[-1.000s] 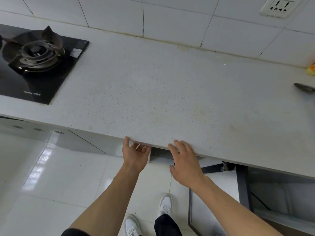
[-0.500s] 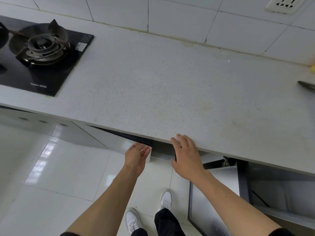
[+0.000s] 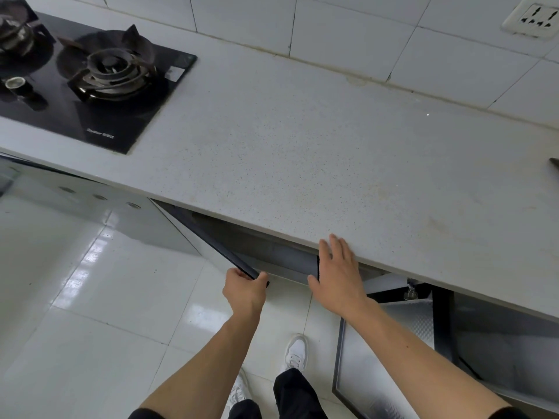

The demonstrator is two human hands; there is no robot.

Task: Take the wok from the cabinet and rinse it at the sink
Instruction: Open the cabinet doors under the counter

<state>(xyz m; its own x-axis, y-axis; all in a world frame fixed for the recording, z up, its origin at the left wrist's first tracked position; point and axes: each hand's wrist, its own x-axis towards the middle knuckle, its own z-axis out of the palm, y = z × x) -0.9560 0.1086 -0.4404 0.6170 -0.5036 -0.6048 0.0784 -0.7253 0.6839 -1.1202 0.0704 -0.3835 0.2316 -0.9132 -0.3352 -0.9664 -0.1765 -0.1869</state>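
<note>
Head view: barely started tbh. Left hand (image 3: 245,287) has its grip pinched on the cabinet door (image 3: 211,240) edge, door partly open. Right hand (image 3: 338,278) rests flat-fingered against the desk (image 3: 302,152) lip, holding nothing. Wok isn't visible anywhere, sink neither.

speckled grey countertop (image 3: 302,152) spans the frame; black gas hob (image 3: 90,86) set in its left end, white wall tiles (image 3: 348,34) with socket (image 3: 534,18) behind it, glossy white floor tiles (image 3: 90,313) below.
</note>
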